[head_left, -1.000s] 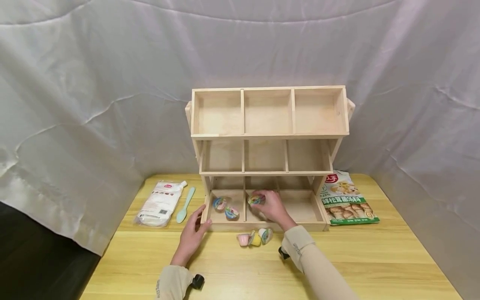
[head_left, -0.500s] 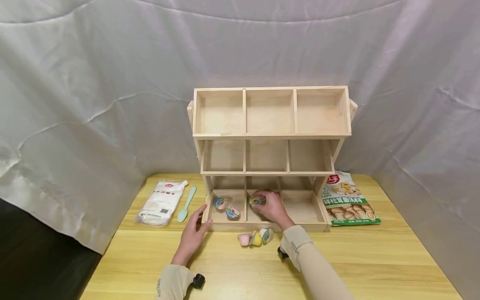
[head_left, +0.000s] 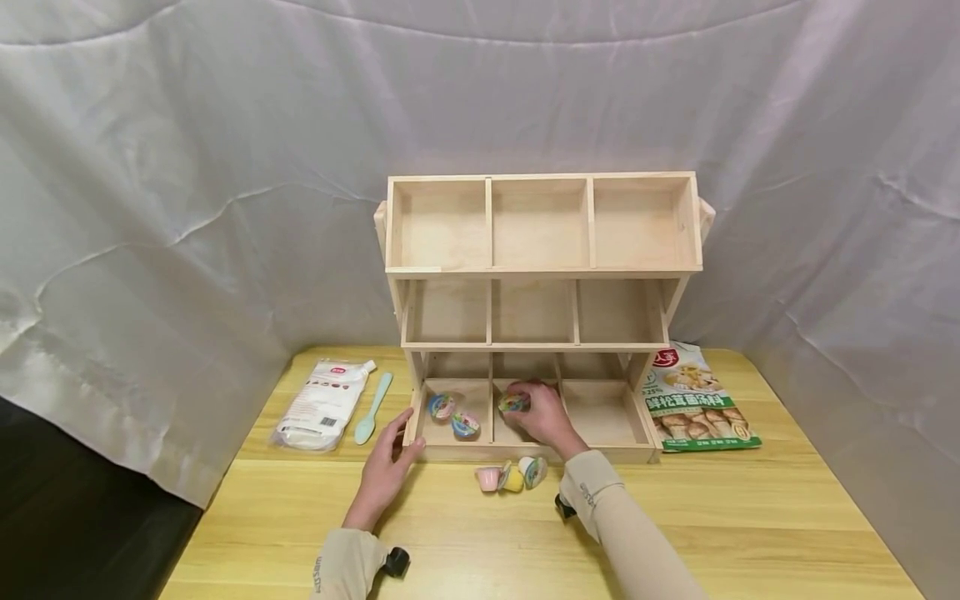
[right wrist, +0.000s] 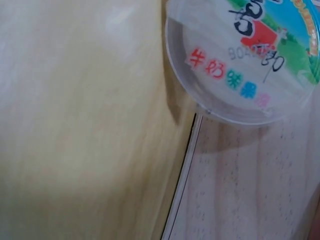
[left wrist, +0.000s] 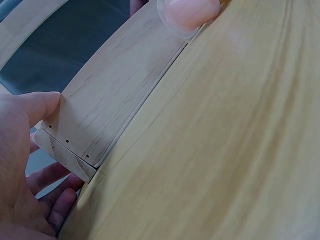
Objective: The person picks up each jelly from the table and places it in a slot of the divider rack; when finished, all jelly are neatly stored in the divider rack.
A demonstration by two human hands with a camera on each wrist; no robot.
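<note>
My right hand (head_left: 544,412) pinches a jelly cup (head_left: 513,402) with a colourful lid, low in the middle bottom compartment of a tiered wooden storage box (head_left: 532,452). My left hand (head_left: 386,475) holds the box's front left corner, thumb on the front panel (left wrist: 120,85) and fingers (left wrist: 47,177) round the side. In the left bottom compartment lie two jelly cups, one toward the back (head_left: 441,407) and a blue-rimmed cup (head_left: 465,426). Before the box sit a pink cup (head_left: 488,479), a yellow cup (head_left: 513,479) and a white cup (head_left: 533,472). The right wrist view shows a jelly cup lid (right wrist: 245,65), not my fingers.
Left of the box lie a white spouted pouch (head_left: 324,406) and a pale green spoon (head_left: 372,410). A green and white mushroom seasoning packet (head_left: 697,400) lies at its right. Two upper wooden trays (head_left: 542,272) rise behind the bottom one. A grey curtain surrounds the wooden table (head_left: 480,550).
The head view has shifted very slightly. My right hand stays in the middle compartment with the jelly cup, which has turned a little. My left hand has not moved.
</note>
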